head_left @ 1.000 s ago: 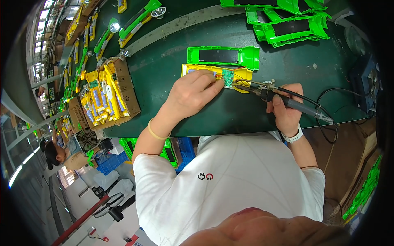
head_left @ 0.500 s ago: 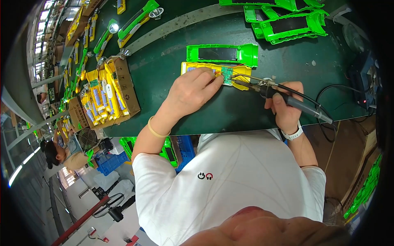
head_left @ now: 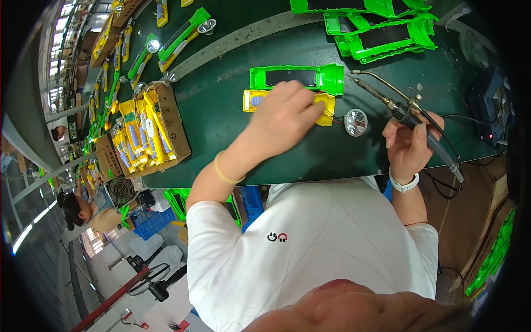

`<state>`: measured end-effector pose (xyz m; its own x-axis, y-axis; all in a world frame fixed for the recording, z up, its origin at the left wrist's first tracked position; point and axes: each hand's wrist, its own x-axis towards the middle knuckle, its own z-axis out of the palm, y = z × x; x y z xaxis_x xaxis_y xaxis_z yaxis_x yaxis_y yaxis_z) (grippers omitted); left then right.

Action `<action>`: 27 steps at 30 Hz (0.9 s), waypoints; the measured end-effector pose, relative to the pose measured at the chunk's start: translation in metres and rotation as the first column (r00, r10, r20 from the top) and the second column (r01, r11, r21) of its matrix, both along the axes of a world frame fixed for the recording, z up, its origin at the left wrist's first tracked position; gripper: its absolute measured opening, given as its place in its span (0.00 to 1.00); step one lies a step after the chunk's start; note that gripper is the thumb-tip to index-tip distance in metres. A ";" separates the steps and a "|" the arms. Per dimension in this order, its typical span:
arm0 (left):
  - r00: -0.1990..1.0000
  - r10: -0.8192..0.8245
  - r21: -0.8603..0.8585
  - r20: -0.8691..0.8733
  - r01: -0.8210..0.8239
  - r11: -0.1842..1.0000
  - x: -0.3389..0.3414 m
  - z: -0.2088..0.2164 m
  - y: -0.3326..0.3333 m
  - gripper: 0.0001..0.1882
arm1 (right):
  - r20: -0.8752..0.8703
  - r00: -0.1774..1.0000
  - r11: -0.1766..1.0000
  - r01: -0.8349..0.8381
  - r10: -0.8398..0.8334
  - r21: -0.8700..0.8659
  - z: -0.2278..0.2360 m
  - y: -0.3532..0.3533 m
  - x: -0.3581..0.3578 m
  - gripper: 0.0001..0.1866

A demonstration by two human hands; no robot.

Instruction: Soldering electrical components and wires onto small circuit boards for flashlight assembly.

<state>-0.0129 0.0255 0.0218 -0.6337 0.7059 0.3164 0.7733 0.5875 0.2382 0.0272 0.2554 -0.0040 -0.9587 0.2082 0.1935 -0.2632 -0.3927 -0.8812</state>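
Observation:
My right hand (head_left: pixel 412 144) grips a soldering iron (head_left: pixel 406 115) with a thin metal solder-feed tube along it. The iron's tip points up and left, clear of the work. Over the yellow flashlight housing half (head_left: pixel 250 105), my left hand (head_left: pixel 285 116) has its fingers curled together; whatever they pinch is hidden. That hand also covers most of the circuit board, while a bit of blue battery shows beside it. Thin wires run from the yellow half to a round silver reflector (head_left: pixel 355 122). Just beyond lies a green housing half (head_left: pixel 296 77) with a dark panel.
A cardboard box (head_left: pixel 176 124) of yellow parts with blue batteries stands at left. Green housings (head_left: pixel 387 36) are piled at the far right. The soldering station (head_left: pixel 489 105) sits at the right edge, its cable trailing to the iron. Another person (head_left: pixel 91 210) works at far left.
The soldering iron has drawn back from the circuit board, up and to the right. My left hand has shifted right across the yellow half, and the reflector is now in plain sight.

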 end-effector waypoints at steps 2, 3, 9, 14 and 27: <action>0.997 -0.012 -0.044 0.078 0.015 0.999 -0.006 -0.003 0.010 0.10 | 0.000 1.000 1.000 -0.029 0.029 -0.001 0.003 -0.004 -0.003 0.14; 0.994 0.001 -0.015 0.110 0.001 1.000 -0.008 -0.003 0.012 0.09 | 0.016 0.999 0.999 -0.033 0.033 -0.006 0.002 -0.003 -0.002 0.14; 0.727 0.232 0.311 0.646 -0.528 0.790 0.003 -0.011 0.010 0.10 | -0.001 0.999 0.998 0.050 -0.050 -0.039 -0.002 0.013 -0.004 0.13; 0.947 0.297 0.237 0.119 -0.318 0.918 -0.001 -0.032 0.018 0.08 | 0.023 0.998 0.998 0.053 -0.052 -0.040 0.000 0.007 -0.010 0.14; 0.880 0.313 0.112 0.356 -0.373 0.921 -0.010 -0.019 -0.010 0.07 | 0.178 0.949 0.939 -0.291 0.259 0.185 0.001 0.001 -0.018 0.12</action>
